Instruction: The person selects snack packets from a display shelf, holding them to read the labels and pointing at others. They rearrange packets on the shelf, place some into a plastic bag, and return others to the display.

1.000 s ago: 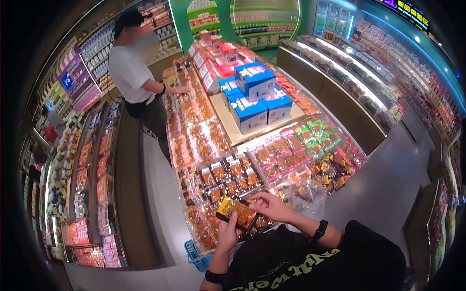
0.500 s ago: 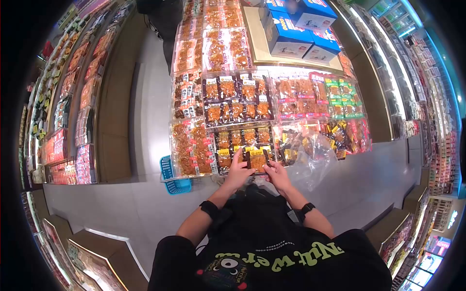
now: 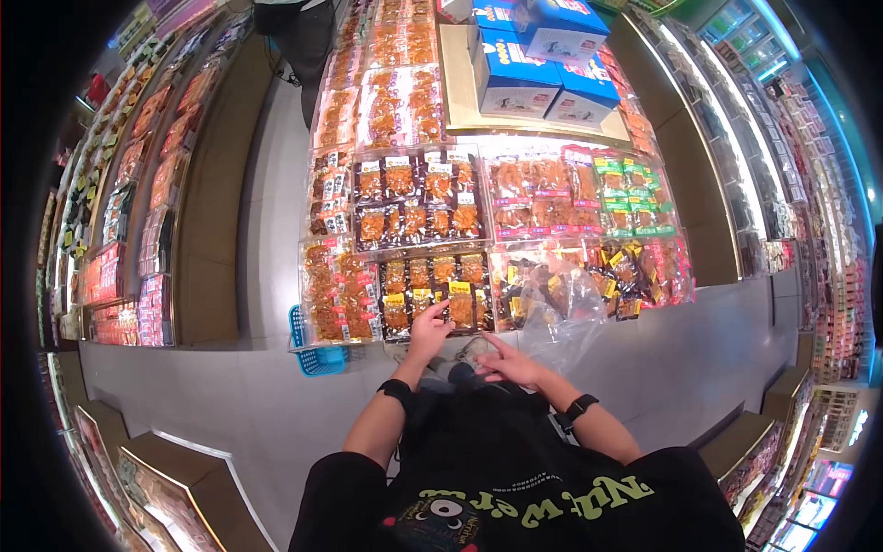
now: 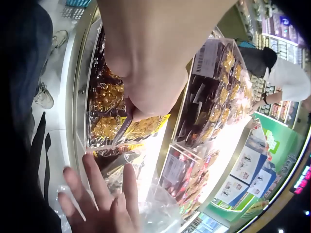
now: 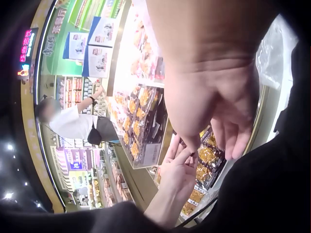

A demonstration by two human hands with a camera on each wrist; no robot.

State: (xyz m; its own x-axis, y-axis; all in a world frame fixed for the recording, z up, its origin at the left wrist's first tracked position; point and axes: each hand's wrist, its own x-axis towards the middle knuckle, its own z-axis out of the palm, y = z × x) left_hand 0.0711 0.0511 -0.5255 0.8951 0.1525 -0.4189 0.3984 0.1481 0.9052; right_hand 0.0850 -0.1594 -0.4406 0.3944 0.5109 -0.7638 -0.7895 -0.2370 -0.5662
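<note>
In the head view my left hand (image 3: pixel 430 333) is at the front of a clear tray, its thumb and index finger pinching the left edge of a snack packet (image 3: pixel 460 308) with a yellow top label and brown food behind a clear window. The left wrist view shows this packet's dark edge (image 4: pixel 125 127) right at my fingertips, with most of the hand's grip hidden behind the wrist. My right hand (image 3: pixel 515 364) hovers just right of and below the packet, fingers loosely spread and holding nothing. Similar packets (image 3: pixel 395 308) fill the tray around it.
Beyond lies a tray of dark packets (image 3: pixel 414 198), with blue boxes (image 3: pixel 520 78) stacked on a raised board. A clear plastic bag (image 3: pixel 566 322) hangs over the front edge at right. A blue basket (image 3: pixel 317 359) sits low at left. Another person (image 4: pixel 286 82) stands along the display.
The packet was held in both hands; now the right hand has let go and drawn back, while the left keeps it near the tray. The head view has tilted down from a second ago.
</note>
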